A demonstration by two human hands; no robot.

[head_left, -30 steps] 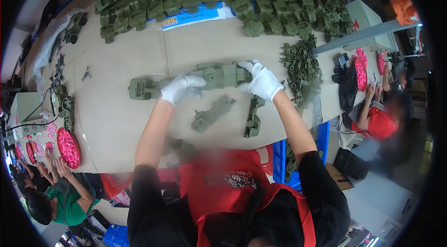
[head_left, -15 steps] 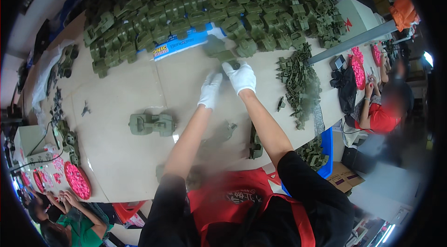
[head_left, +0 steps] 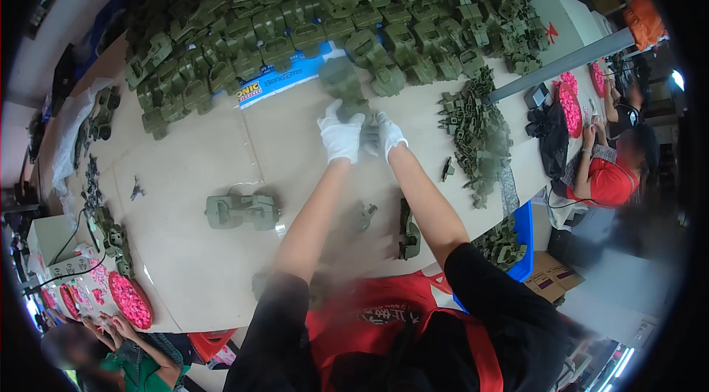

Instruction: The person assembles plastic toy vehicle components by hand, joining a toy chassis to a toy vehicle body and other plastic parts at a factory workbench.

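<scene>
My left hand point(head_left: 340, 135), in a white glove, is closed round the near end of an olive-green plastic toy vehicle part point(head_left: 342, 82). On the part's right side, my right hand point(head_left: 390, 135), gloved in white too, grips the same end with bent fingers. A greyish bit between the hands is too blurred to name. The part points away from me, its far end close to a blue printed card point(head_left: 292, 80). A similar green vehicle part point(head_left: 242, 212) lies on the table left of my forearms. A small green piece point(head_left: 365, 216) rests between my forearms.
Rows of green vehicle parts point(head_left: 281, 12) cover the table's far side. A heap of small green parts point(head_left: 473, 133) lies right, below a grey metal bar point(head_left: 561, 66). A blue bin point(head_left: 523, 241) stands at the right edge. People work beside pink-filled red trays point(head_left: 131, 302) on both sides.
My left hand has come up and forward to the part's near end, and its fingers now close on it. My right hand has slid slightly down along the part.
</scene>
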